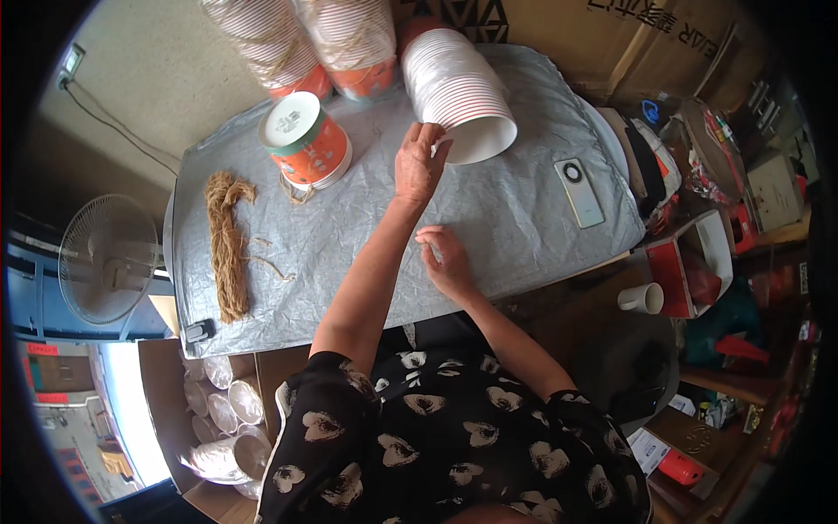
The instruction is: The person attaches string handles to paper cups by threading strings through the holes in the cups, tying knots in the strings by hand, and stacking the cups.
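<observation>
A nested stack of white paper buckets (467, 96) with thin red rims lies tilted on its side, its open mouth facing me. At the left edge of that mouth, my left hand (419, 166) has its fingers bent and closed on the rim of the outermost paper bucket. My right hand (449, 265) is near the table's front edge, fingers loosely curled and apart, holding nothing. An orange and green printed paper bucket (310, 153) stands upside down to the left, with a piece of twine at its base. A bundle of brown twine (227, 249) lies farther left.
Two tall wrapped bucket stacks (349, 44) stand at the back. A phone (579, 193) lies on the right of the grey-covered table (349, 236). Below left is a carton of wrapped buckets (229, 406); a fan (109, 258) stands left, a white mug (641, 299) right.
</observation>
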Demonstrator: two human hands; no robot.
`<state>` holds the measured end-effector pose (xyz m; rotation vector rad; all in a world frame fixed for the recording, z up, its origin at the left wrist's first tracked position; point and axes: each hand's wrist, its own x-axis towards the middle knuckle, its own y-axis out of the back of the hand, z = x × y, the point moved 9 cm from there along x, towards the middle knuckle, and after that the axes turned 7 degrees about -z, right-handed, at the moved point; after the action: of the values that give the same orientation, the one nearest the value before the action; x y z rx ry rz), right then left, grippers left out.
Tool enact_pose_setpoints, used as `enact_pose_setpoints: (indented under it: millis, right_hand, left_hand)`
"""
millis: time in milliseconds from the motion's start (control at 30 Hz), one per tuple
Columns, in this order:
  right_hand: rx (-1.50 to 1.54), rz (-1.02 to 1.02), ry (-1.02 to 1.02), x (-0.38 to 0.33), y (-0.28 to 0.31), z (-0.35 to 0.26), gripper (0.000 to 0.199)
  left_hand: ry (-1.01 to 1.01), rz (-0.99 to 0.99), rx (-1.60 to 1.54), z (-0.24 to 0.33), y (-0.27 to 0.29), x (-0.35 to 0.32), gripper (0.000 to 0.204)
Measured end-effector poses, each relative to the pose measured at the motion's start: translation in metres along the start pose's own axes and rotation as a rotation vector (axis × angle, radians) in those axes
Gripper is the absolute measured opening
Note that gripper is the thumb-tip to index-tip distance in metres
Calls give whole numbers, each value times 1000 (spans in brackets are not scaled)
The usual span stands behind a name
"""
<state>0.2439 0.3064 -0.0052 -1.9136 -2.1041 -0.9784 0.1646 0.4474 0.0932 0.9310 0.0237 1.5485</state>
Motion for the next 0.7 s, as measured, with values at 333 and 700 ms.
enact_pose_setpoints:
  millis: [333, 700]
  right_hand:
    - [-6, 12, 14, 2, 1, 2, 17]
    - [-49, -8, -24, -3, -3, 7, 16]
  left_hand:
    - [9, 32, 314, 10, -9, 10, 12]
    - [177, -27, 74, 7, -11, -32, 21]
